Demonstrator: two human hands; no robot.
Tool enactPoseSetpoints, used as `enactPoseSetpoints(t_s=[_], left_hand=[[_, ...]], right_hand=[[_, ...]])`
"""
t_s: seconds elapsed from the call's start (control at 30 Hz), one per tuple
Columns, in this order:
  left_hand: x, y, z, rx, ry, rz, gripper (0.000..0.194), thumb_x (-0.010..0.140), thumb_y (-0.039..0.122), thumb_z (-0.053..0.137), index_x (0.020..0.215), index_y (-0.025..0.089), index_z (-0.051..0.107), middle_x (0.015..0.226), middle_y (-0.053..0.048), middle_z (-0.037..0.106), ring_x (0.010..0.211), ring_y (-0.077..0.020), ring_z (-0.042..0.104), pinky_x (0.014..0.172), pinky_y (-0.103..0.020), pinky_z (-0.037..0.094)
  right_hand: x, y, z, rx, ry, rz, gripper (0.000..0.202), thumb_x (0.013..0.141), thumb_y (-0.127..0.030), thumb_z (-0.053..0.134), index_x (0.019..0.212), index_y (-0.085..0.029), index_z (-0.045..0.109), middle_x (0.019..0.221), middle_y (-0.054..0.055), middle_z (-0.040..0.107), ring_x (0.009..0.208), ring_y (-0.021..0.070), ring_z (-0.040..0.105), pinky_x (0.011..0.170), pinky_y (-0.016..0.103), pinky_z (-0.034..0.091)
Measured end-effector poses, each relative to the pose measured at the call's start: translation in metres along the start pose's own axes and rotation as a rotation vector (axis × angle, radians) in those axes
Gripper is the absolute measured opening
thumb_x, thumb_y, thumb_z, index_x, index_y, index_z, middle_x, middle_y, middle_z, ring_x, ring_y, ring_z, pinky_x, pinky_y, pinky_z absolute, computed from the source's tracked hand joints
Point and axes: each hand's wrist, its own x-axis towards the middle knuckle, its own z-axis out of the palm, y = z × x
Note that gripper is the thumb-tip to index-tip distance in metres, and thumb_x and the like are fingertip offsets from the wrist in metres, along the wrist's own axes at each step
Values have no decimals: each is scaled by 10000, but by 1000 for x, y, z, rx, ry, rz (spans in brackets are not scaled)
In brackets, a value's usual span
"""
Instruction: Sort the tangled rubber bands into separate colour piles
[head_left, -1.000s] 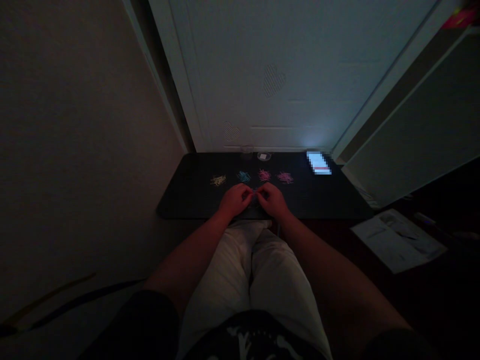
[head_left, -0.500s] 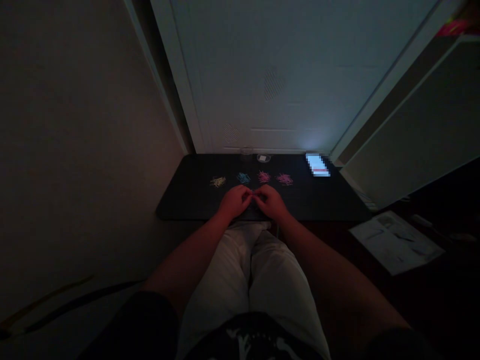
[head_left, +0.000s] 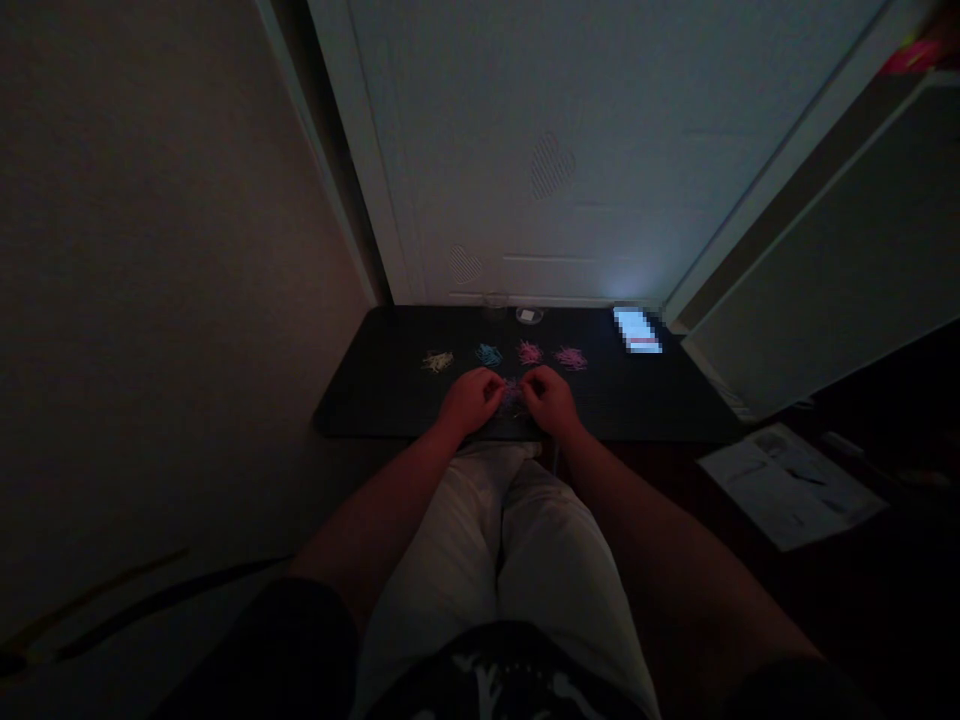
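My left hand (head_left: 472, 400) is closed in a pinch near the front of a black table (head_left: 375, 400). Facing it, my right hand (head_left: 551, 402) is pinched closed too, with a small gap between the two. A purple pile of thin short strips (head_left: 511, 391) shows in that gap, touching or close to my fingertips. What either hand holds is too small and dark to tell. Just beyond the hands lie loose piles of similar strips: pale yellow (head_left: 437, 361), blue (head_left: 490, 355), pink (head_left: 529, 352) and darker pink (head_left: 571, 358).
A small round clear container (head_left: 529, 315) with a white patch sits at the table's back edge, beside a faint transparent container (head_left: 495, 300). A lit phone (head_left: 637, 330) leans at the back right. White panels rise behind. Papers (head_left: 795, 490) lie lower right.
My hands have moved apart; their fingertips met half a second ago. The purple strips between them now show, and my right hand has shifted slightly right.
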Motion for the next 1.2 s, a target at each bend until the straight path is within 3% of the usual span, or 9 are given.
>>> enactPoseSetpoints(t_s=[0.2,0.37,1.0,1.2], left_hand=[[0,-1,0,-20,23,-18,115,824,251,522,837,175,609,837,-37,628,805,-160,568,736,-283,449],[-1,-1,1,-33,34,-19,121,831,260,519,843,179,608,838,-36,628,812,-161,571,732,-283,450],[0,-3,2,-31,14,3,116,821,252,524,829,184,618,843,-40,635,804,-164,576,743,-291,461],[2,-12,-1,-58,120,-106,122,814,255,528,806,174,619,816,-36,643,776,-156,576,720,-284,460]], right_hand=[[0,0,0,14,41,61,106,781,-227,469,748,-179,558,706,27,552,656,157,503,622,280,398],[-1,-2,1,16,-60,-13,114,746,-241,549,826,-180,603,760,37,584,682,163,518,642,291,416],[1,1,3,-54,-73,-43,78,763,-212,503,716,-196,564,743,41,571,721,181,521,688,314,418],[1,2,0,3,133,129,108,767,-236,460,702,-196,536,665,17,548,643,163,503,607,284,408]])
